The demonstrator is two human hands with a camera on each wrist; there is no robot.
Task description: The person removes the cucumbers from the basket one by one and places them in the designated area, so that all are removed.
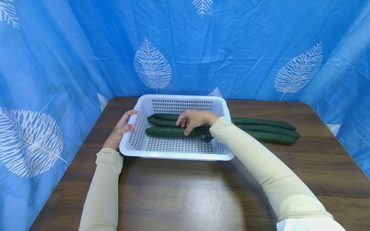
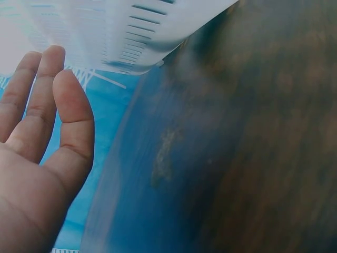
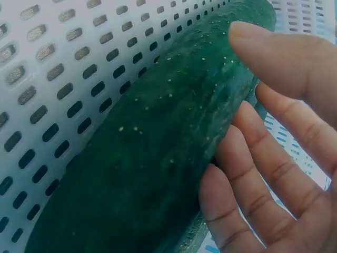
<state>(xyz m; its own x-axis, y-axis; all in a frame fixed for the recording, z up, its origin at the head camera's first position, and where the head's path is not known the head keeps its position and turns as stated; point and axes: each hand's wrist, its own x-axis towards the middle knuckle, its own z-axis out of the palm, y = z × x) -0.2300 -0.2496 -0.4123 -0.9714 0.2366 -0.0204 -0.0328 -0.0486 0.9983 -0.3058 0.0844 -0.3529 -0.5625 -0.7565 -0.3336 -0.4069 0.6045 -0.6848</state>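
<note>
A white plastic basket point(image 1: 173, 155) with slotted walls stands on the table. Three long dark green cucumbers lie side by side in it, the front cucumber point(image 1: 164, 132) nearest me. My left hand point(image 1: 119, 130) is at the basket's left end, fingers fairly straight, fingertips right at the rim; the left wrist view shows this hand point(image 2: 42, 126) beside the slotted wall. Inside the basket, my right hand point(image 1: 194, 120) is over the front cucumber, fingers loosely bent. In the right wrist view its fingertips lie along one side of the cucumber point(image 3: 142, 132), and the thumb overlaps its upper end.
Three more cucumbers point(image 1: 267, 128) lie on the brown wooden table point(image 1: 179, 195), just right of the basket, partly hidden by my right forearm. A blue curtain point(image 1: 242, 57) with white leaf prints hangs behind the table and along both sides.
</note>
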